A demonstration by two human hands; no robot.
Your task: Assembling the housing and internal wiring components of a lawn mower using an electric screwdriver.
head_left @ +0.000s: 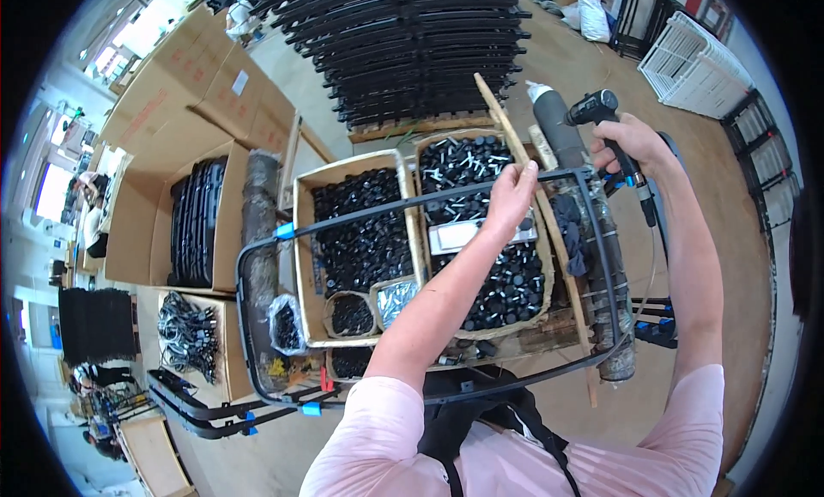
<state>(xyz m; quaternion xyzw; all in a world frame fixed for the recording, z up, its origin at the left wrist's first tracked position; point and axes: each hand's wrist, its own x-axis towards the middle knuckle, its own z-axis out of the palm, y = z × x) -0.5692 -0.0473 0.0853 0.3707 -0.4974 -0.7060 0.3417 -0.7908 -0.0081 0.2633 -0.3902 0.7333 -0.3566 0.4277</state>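
A black metal tube frame (369, 210) with rounded corners and blue pieces on its sides lies across two open boxes in front of me. My left hand (515, 196) is closed around its far bar, toward the right end. Up at the right, my right hand (633, 143) grips a black pistol-shaped power driver (596, 108), with a thin hose trailing from its handle. The driver's nose points left, apart from the frame. Under the bar, the right box (547, 295) holds black round caps, screws and a white tray (455, 237). Black parts fill the left box (302, 265).
Padded rollers (260, 196) flank the boxes, and a wooden strip (558, 239) slants along the right. A carton (129, 231) of black parts and a box of cables (189, 334) stand left. Beyond rises a stack of black frames (421, 51). White racks (695, 63) lean far right.
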